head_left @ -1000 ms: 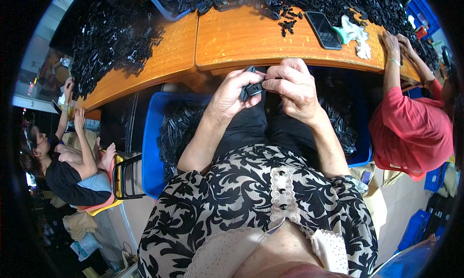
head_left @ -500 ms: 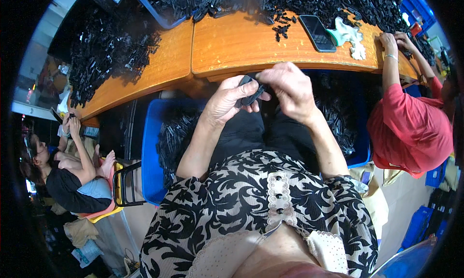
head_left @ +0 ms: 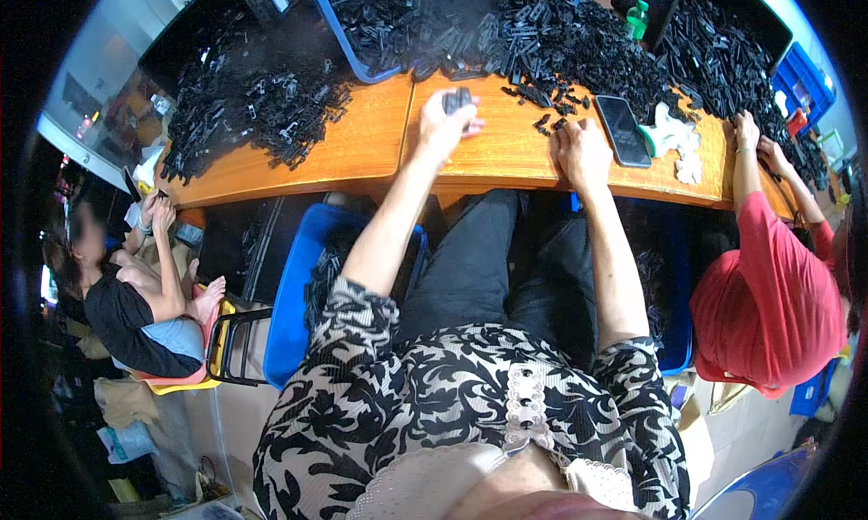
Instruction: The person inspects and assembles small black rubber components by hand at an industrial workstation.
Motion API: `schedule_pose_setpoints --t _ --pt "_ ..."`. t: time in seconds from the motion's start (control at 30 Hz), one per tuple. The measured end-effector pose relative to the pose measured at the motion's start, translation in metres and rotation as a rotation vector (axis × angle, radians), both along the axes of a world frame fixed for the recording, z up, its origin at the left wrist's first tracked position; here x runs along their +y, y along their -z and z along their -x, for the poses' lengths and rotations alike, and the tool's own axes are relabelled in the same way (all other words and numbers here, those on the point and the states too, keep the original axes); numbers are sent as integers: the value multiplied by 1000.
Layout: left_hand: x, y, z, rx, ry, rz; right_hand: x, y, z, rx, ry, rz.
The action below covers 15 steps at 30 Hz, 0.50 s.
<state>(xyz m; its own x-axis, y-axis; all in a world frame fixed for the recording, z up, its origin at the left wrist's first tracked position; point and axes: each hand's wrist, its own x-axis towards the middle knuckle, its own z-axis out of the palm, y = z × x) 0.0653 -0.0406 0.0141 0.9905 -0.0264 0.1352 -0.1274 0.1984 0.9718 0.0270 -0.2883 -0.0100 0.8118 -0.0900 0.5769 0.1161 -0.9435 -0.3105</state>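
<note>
Above the orange wooden table, my left hand is closed round a black plastic piece, its thumb laid across it. Whether that is one piece or two together I cannot tell. My right hand is low at the tabletop with its fingers bent and pressed together. Its fingertips are beside a scatter of small black plastic parts. What they pinch, if anything, is hidden. A dark phone lies just right of that hand.
Heaps of black plastic parts cover the back of the table. A white glove lies beside the phone. A blue bin of black pieces stands left of my legs. Co-workers sit on both sides, one in a red shirt.
Both hands have moved apart and forward, from in front of the table to over it. The left hand keeps the black piece. My right hand has come down at the small parts.
</note>
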Motion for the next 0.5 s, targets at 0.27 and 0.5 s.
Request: schedule_pose_setpoints --t 0.27,0.5 --pt "6 -14 -122 -345 -505 -796 2 -2 5 -27 -36 -40" --pt "-3 6 -109 -114 -453 -1098 -8 -1 9 22 -64 -190"
